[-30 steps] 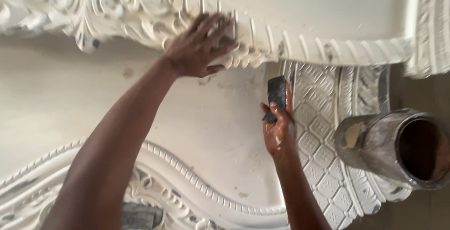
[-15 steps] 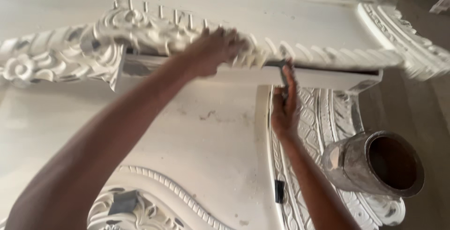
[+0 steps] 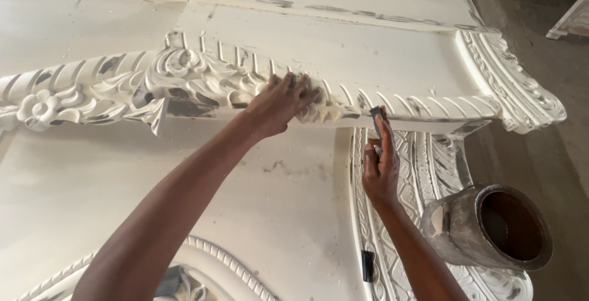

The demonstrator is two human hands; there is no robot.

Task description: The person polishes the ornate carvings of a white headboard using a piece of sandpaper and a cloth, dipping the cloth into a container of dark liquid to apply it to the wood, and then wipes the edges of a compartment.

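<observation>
A large white carved wooden panel (image 3: 294,203) with raised floral and rope mouldings fills the view. My left hand (image 3: 283,100) lies flat on the carved top moulding (image 3: 184,80), fingers spread over the leaf ornament. My right hand (image 3: 380,166) grips a small dark flat scraper (image 3: 375,117), its blade touching the underside of the rope-pattern moulding (image 3: 442,108). Both forearms reach up from the bottom of the view.
A dark, stained tin can (image 3: 491,227), open mouth facing right, rests on the lattice-carved side column (image 3: 423,166). A small dark object (image 3: 367,266) lies on the panel near my right forearm. Bare concrete floor (image 3: 552,62) lies to the right.
The view has pulled back and shifted, showing more of the moulding. My right hand with the scraper has gone up from the flat panel to the moulding's underside. My left hand stays on the carving.
</observation>
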